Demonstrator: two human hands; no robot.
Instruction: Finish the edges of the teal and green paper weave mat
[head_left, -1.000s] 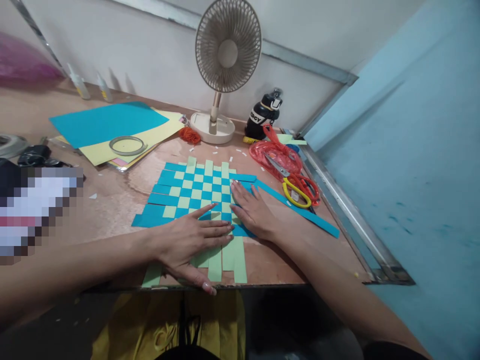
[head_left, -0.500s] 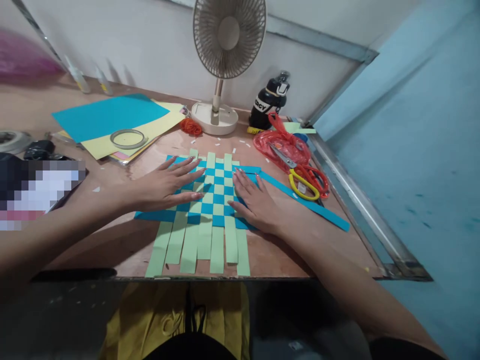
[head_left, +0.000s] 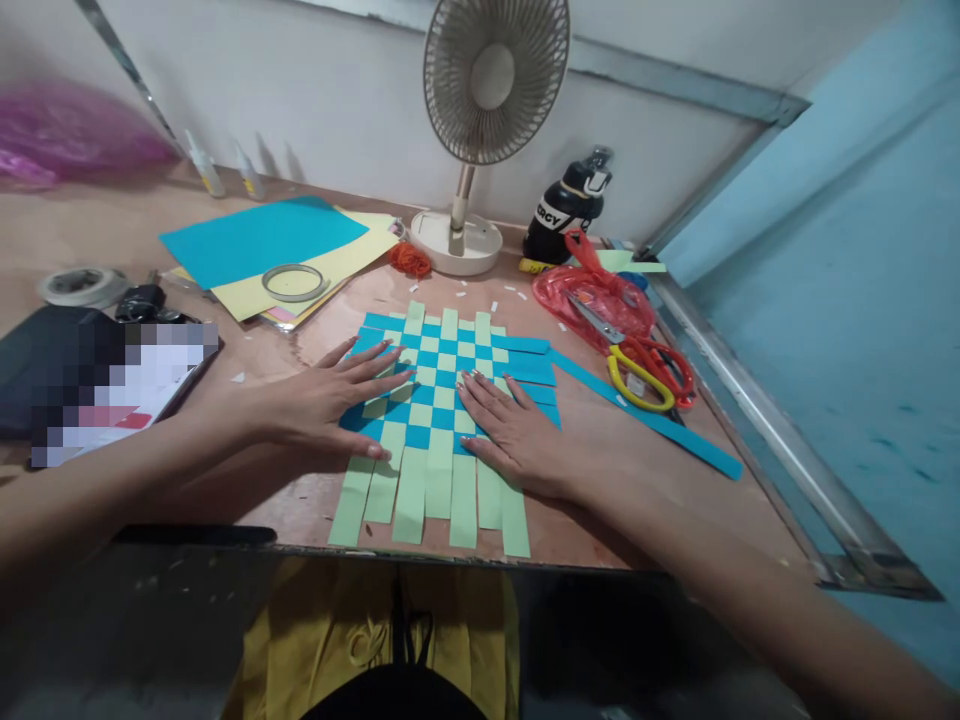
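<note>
A woven paper mat [head_left: 442,372] of blue and pale green strips lies on the wooden table [head_left: 247,480]. Loose green strip ends [head_left: 431,495] run to the table's front edge. My left hand [head_left: 330,400] lies flat on the mat's left side, fingers spread. Flat on the mat's right side rests my right hand [head_left: 514,435], its fingers stretched out. A long blue strip [head_left: 652,425] runs off to the right from the mat.
Yellow and red scissors [head_left: 645,370] and a red plastic bag [head_left: 585,300] lie at the right. A fan [head_left: 487,90], a black bottle [head_left: 566,210], blue and yellow paper sheets [head_left: 262,240], tape rings [head_left: 295,283] and glue bottles [head_left: 202,165] stand behind.
My left hand went from the mat's lower middle to its left side and stays flat there. The right hand slid slightly down. The view shifted left.
</note>
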